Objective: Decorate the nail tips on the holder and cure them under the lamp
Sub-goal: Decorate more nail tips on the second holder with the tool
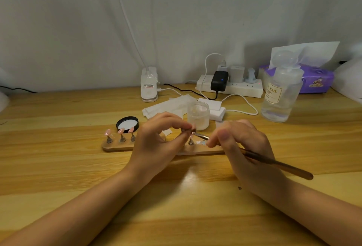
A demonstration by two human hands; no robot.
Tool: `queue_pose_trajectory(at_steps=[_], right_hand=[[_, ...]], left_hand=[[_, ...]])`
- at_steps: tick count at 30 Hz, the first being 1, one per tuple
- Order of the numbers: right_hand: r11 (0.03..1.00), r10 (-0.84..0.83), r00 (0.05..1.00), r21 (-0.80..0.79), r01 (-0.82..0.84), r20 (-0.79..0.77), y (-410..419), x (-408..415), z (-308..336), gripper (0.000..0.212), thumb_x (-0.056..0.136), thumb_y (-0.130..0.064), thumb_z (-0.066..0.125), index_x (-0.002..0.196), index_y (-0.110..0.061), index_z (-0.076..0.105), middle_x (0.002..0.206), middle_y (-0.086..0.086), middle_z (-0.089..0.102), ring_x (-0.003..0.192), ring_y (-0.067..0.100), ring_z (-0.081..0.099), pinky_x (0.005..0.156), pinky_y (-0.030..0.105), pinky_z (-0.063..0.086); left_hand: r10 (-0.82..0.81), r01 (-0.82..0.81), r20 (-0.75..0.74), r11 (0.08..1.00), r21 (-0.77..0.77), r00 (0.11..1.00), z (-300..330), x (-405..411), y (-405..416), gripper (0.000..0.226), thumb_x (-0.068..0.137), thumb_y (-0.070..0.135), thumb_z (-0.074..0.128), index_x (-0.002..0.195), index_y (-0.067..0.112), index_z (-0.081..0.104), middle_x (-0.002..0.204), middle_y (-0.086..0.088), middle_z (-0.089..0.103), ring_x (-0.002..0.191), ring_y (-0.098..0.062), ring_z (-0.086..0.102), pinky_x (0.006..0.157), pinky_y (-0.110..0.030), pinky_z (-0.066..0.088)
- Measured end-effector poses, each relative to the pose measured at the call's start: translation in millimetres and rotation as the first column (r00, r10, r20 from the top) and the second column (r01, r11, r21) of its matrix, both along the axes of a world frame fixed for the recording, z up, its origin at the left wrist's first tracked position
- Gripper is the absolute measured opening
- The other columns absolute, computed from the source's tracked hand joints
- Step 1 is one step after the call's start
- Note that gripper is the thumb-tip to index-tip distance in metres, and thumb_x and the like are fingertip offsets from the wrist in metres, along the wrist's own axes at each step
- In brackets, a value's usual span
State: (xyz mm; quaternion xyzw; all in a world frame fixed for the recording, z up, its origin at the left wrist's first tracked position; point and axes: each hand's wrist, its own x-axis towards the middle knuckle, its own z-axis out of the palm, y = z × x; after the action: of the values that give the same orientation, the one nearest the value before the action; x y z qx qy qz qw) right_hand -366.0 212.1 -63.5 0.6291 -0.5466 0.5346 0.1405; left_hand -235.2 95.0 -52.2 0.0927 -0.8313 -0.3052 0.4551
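Observation:
A long wooden holder (117, 147) lies across the middle of the desk. Three pink nail tips (120, 130) stand on metal stands at its left end. My left hand (156, 137) pinches another pink nail tip (194, 127) on its stand (190, 142) near the holder's right part. My right hand (244, 143) grips a brown nail brush (274, 162), and the brush's tip touches that pinched nail. The middle of the holder is hidden behind my left hand. A small white lamp (149, 84) on a bendy neck stands at the back of the desk.
An open frosted jar (198, 115) stands just behind my hands, its black lid (127, 124) lying to the left. White wipes (166, 106), a power strip (231, 85) with chargers and cables, a clear liquid bottle (282, 92) and a purple tissue pack (313, 79) fill the back right.

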Motion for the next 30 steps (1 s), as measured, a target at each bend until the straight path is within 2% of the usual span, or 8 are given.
queue_pose_trajectory(at_steps=[4,6,9,12,16,22,27,30], right_hand=[[0.998,0.053,0.994,-0.026,-0.051,0.093,2.8,1.0,0.9,0.048,0.097,-0.044,0.027,0.073,-0.022,0.063,0.061,-0.021,0.051,0.064,-0.005,0.052,0.065,0.028,0.04],[0.998,0.068,0.977,-0.015,-0.066,0.203,4.8,1.6,2.6,0.038,0.094,-0.05,0.03,0.082,-0.028,0.058,0.056,-0.01,0.052,0.059,0.001,0.053,0.059,0.024,0.043],[0.995,0.035,0.949,0.077,-0.062,0.312,5.2,2.4,5.2,0.017,0.088,-0.049,0.042,0.092,-0.034,0.05,0.078,-0.007,0.064,0.07,0.003,0.06,0.066,0.016,0.048],[0.992,-0.04,0.981,0.123,0.016,0.191,4.1,3.7,5.4,0.014,0.085,-0.041,0.046,0.087,-0.031,0.057,0.075,-0.01,0.063,0.075,0.007,0.058,0.071,0.031,0.048],[0.995,-0.069,0.995,0.079,0.064,0.066,4.3,2.8,3.1,0.038,0.09,-0.046,0.041,0.076,-0.019,0.064,0.067,-0.004,0.062,0.073,0.007,0.052,0.071,0.018,0.038],[0.996,-0.059,0.998,0.069,0.057,0.027,2.0,1.8,1.2,0.051,0.094,-0.047,0.03,0.074,-0.016,0.065,0.066,-0.003,0.063,0.072,0.004,0.052,0.074,0.015,0.035],[1.0,0.008,0.996,-0.005,-0.007,0.091,2.6,1.6,-0.7,0.049,0.096,-0.045,0.027,0.067,-0.023,0.059,0.062,-0.011,0.058,0.069,-0.004,0.051,0.075,0.019,0.037],[0.999,-0.032,0.994,0.0,0.032,0.101,1.8,0.9,0.5,0.038,0.096,-0.043,0.03,0.074,-0.027,0.056,0.066,-0.011,0.058,0.073,-0.002,0.052,0.071,0.018,0.038]], left_hand=[[0.019,-0.019,0.0,1.0,0.008,1.0,-0.2,-0.3,0.0,0.02,0.072,0.005,0.072,0.087,0.018,0.067,0.082,0.008,0.065,0.078,-0.006,0.06,0.07,-0.025,0.05],[0.022,-0.022,0.003,1.0,0.019,1.0,-0.2,-0.4,0.1,0.018,0.073,0.007,0.071,0.087,0.018,0.068,0.082,0.007,0.066,0.079,-0.007,0.06,0.07,-0.025,0.05],[0.013,-0.013,0.003,0.999,0.04,1.0,-0.3,-0.2,-0.3,0.015,0.073,0.007,0.071,0.086,0.013,0.07,0.082,0.004,0.067,0.079,-0.006,0.061,0.071,-0.018,0.049],[0.011,-0.011,0.006,0.999,0.04,1.0,0.2,0.0,0.4,0.013,0.073,0.007,0.07,0.086,0.01,0.07,0.081,0.003,0.066,0.078,-0.006,0.06,0.07,-0.014,0.047],[0.017,-0.017,0.004,0.999,0.039,1.0,0.1,-0.1,0.2,0.014,0.072,0.008,0.07,0.086,0.011,0.07,0.081,0.003,0.066,0.078,-0.005,0.06,0.07,-0.014,0.047],[0.02,-0.02,0.006,0.999,0.048,1.0,0.7,0.2,0.0,0.017,0.072,0.005,0.07,0.087,0.013,0.069,0.083,0.005,0.066,0.08,-0.004,0.06,0.071,-0.015,0.048],[0.031,-0.031,0.008,0.999,0.043,0.999,0.5,0.2,0.0,0.019,0.073,0.006,0.071,0.088,0.016,0.068,0.082,0.005,0.066,0.078,-0.007,0.06,0.07,-0.021,0.05],[0.036,-0.037,0.018,0.999,0.034,0.999,0.6,-0.1,0.1,0.019,0.073,0.005,0.071,0.087,0.016,0.068,0.082,0.005,0.066,0.079,-0.008,0.06,0.07,-0.02,0.05]])
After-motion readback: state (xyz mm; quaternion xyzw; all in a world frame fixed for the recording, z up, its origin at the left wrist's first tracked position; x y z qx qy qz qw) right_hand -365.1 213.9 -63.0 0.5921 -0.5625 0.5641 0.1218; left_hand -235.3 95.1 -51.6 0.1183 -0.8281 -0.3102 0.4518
